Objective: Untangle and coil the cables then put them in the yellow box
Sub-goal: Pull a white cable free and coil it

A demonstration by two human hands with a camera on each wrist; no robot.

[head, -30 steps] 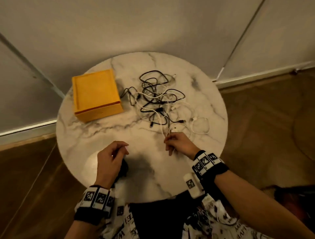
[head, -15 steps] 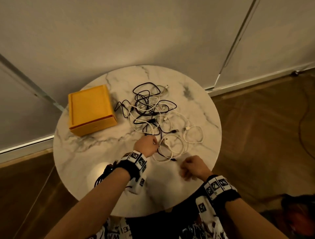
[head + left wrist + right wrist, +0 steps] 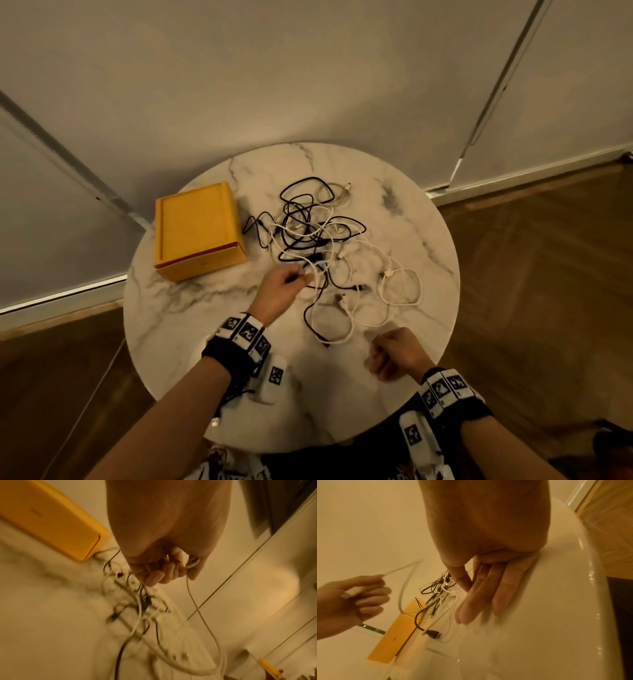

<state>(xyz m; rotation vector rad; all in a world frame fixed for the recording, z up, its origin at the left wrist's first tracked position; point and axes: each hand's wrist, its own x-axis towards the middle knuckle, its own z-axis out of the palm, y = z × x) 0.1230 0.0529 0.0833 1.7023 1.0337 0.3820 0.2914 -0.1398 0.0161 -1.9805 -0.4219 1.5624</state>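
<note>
A tangle of black and white cables (image 3: 318,236) lies in the middle of the round marble table (image 3: 205,308). My left hand (image 3: 299,277) is at the pile's near edge and pinches the plug end of a white cable (image 3: 193,563); the cord hangs from the fingers down to the pile. The same plug (image 3: 353,591) shows in the right wrist view, lifted off the table. My right hand (image 3: 376,359) hovers near the front right of the table, its fingers (image 3: 488,595) relaxed and holding nothing. The yellow box (image 3: 198,233) sits lid-closed left of the cables.
A black plug (image 3: 434,634) lies loose at the pile's near side. White loops (image 3: 400,287) spread toward the table's right edge. A pale wall stands behind the table, with wooden floor around it.
My left hand went from the table's front edge forward to the cable pile and took hold of a white cable's plug. My right hand drew back from the cables toward the front right edge.
</note>
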